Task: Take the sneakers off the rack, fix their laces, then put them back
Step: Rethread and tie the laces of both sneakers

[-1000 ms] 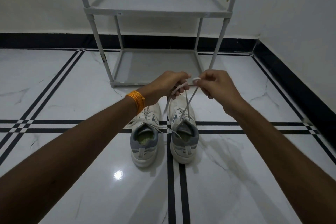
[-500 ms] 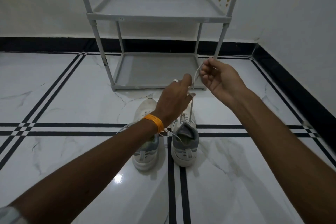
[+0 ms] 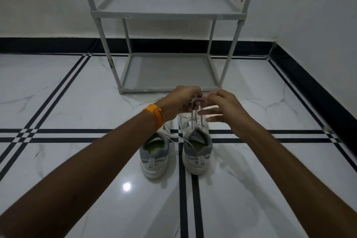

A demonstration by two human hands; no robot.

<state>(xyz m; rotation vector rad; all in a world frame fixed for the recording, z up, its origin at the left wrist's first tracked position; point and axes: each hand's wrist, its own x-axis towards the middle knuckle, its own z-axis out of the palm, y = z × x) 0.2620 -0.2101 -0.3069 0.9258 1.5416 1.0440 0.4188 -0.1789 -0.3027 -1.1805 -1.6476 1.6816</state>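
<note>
A white marble floor [image 3: 58,102] crossed by black double lines fills most of the view, meeting a wall [image 3: 58,15] with a black skirting at the far side and on the right. Against the far wall stands a grey two-shelf rack [image 3: 168,6], both shelves bare.

Near of the rack, two pale sneakers sit side by side on the floor, long axes running near to far, heels toward the camera and toes toward the rack. The left sneaker [image 3: 154,158] is partly hidden at its toe by the left forearm; a loose lace end trails from it across to its neighbour. The right sneaker [image 3: 197,152] stands just right of a black floor line, close beside the left one but whether they touch cannot be told.

Both arms reach out over the shoes. The left hand [image 3: 183,100], with orange bangles [image 3: 154,117] on the wrist, is closed round the laces [image 3: 195,116] of the right sneaker, which rise taut from the eyelets to the fingers. The right hand [image 3: 222,108] meets it just above the shoe's toe: thumb and forefinger pinch the lace at the top, while the other fingers are spread loosely, pointing left.
</note>
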